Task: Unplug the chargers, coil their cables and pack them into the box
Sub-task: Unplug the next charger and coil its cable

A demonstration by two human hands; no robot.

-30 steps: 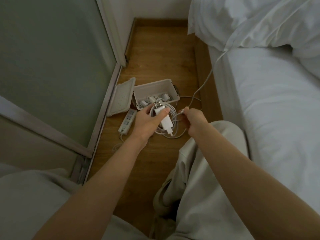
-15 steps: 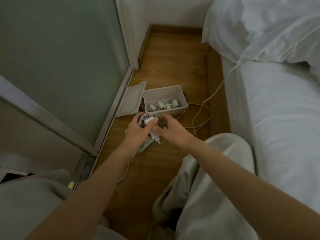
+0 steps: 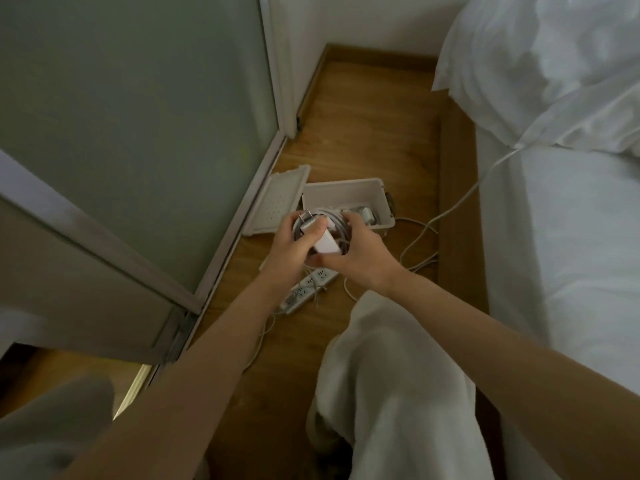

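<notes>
Two grips meet above the floor (image 3: 367, 116), just before the open box (image 3: 346, 194): the left grip (image 3: 294, 245) curls round the white charger (image 3: 326, 243), thumb on top; the right grip (image 3: 363, 254) clasps the coiled cable (image 3: 331, 217) wound beside it.

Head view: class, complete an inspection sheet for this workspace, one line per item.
Surface: wooden floor.
Job's things: open box with a packed charger inside; white charger held just in front of it.
Clutter: power strip on the floor.
Hands: left hand grips the white charger; right hand holds its coiled cable.
Cables: loose cable runs from bed to floor.
Surroundings: bed right, glass door left.
</notes>
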